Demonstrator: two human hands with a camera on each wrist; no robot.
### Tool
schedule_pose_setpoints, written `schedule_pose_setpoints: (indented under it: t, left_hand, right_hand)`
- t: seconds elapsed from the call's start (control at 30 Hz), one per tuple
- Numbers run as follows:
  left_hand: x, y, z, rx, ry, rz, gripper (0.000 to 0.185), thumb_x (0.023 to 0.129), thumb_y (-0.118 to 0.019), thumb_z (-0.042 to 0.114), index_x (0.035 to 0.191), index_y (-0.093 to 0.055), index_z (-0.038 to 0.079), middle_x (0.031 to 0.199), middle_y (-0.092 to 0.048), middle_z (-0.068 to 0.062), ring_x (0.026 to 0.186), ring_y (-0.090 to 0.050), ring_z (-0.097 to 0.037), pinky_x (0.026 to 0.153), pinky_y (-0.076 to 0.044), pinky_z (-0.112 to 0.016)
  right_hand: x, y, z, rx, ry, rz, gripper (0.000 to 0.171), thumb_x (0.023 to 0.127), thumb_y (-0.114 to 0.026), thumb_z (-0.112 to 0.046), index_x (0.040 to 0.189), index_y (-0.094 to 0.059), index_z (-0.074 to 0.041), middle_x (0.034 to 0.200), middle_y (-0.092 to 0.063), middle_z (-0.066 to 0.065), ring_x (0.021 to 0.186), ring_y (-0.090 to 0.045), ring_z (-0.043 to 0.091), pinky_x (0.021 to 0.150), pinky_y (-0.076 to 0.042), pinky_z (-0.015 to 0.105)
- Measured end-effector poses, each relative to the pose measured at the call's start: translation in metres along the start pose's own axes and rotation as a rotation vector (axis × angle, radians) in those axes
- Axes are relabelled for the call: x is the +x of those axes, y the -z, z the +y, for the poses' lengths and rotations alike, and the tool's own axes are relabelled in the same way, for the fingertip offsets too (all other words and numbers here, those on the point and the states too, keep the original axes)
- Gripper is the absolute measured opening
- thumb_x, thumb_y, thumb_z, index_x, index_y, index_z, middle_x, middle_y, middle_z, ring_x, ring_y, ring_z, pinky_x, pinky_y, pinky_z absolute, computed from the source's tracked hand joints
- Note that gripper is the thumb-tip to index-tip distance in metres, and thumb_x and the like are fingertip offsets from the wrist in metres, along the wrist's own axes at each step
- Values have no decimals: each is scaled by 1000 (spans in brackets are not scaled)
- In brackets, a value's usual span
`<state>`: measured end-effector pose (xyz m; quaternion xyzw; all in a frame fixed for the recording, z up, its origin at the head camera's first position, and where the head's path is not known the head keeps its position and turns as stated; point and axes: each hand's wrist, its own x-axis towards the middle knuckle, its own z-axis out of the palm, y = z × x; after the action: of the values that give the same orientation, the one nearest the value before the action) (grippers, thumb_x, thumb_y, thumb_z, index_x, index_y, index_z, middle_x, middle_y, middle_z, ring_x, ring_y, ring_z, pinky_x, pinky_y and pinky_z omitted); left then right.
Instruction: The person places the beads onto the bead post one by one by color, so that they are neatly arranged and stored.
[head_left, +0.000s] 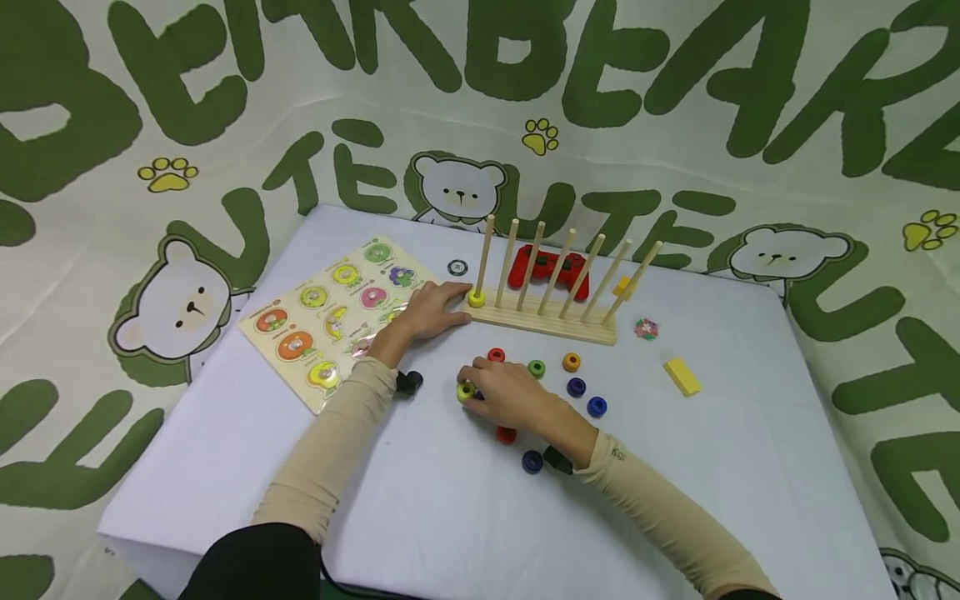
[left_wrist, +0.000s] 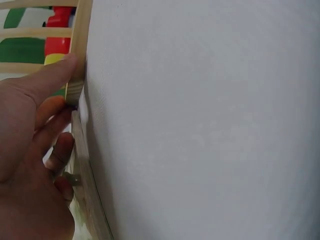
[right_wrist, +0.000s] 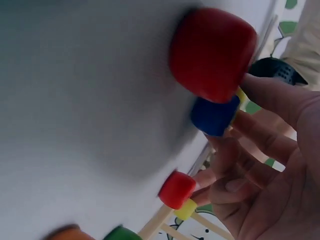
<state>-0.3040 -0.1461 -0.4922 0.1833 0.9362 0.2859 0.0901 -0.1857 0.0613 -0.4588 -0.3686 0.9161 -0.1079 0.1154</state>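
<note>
Fingers of the left hand (head_left: 431, 310) lay flat against the left end of the wooden peg rack (head_left: 551, 321), steadying it on the bench (head_left: 750, 467), while the right hand (head_left: 510, 393), nearer, pinched a yellow ring (head_left: 466, 391) among scattered rings.

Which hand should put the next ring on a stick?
Probably the right hand: its fingers already pinch a yellow ring on the table. The left hand rests against the wooden rack, steadying it.
</note>
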Motion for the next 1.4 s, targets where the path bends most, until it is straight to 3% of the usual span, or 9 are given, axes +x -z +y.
schedule_pose_setpoints:
  t: [0.13,0.23,0.37,0.57,0.67,0.87,1.1,1.4]
  left_hand:
    - [0,1,-1,-11,1,0,67,104,-70,36,163,-46,14,167,-47,-10,139,-47,-37,115,-33,-55]
    - [0,1,-1,-13,-5,0,67,104,-70,36,163,-46,13,167,-47,-11,139,-47,-38,116,-32,-56]
    - [0,0,-1,-14,-8,0,67,103,-70,35,162,-47,12,166,-48,-12,135,-48,-38,114,-33,-55]
    - [1,-1,-2,-22,7,-8,67,104,-71,34,162,-47,14,166,-48,-11,131,-49,-35,110,-35,-52]
    - [0,1,-1,-11,9,-11,67,104,-71,34,163,-46,15,166,-48,-10,131,-49,-34,109,-36,-51]
    - [-1,2,-1,-27,7,-11,68,103,-71,35,163,-45,16,165,-50,-11,130,-49,-33,109,-36,-50]
    - [-1,0,-3,-36,-4,3,67,103,-72,35,162,-47,15,164,-51,-11,130,-49,-35,110,-36,-52]
    - [-2,-1,-4,-49,6,1,67,103,-72,34,162,-48,16,163,-52,-11,128,-49,-34,109,-37,-51]
  right_hand:
    - [1,0,2,19,7,28,28,99,-79,-30,122,-76,-15,106,-69,-1,77,-58,11,66,-53,30]
    - [0,14,6,61,-3,81,27,99,-79,-28,124,-76,-17,110,-70,-1,79,-61,12,67,-53,30]
    - [0,51,15,131,-12,269,29,98,-79,-21,126,-76,-14,115,-71,3,86,-69,20,68,-56,32]
    - [12,119,27,184,-28,593,33,98,-79,-16,129,-72,-6,120,-71,10,81,-62,22,65,-48,33]
    - [23,143,29,156,-44,670,32,99,-78,-15,129,-71,-5,125,-70,11,84,-62,24,66,-48,35]
    - [44,159,31,94,-121,654,32,104,-71,-19,135,-69,-10,130,-67,9,78,-60,23,60,-45,34]
    - [51,158,33,96,-165,638,36,106,-67,-25,139,-69,-12,128,-67,8,74,-56,24,58,-42,34]
    - [52,153,35,85,-180,592,36,107,-66,-27,139,-70,-10,127,-68,11,74,-62,24,57,-47,33]
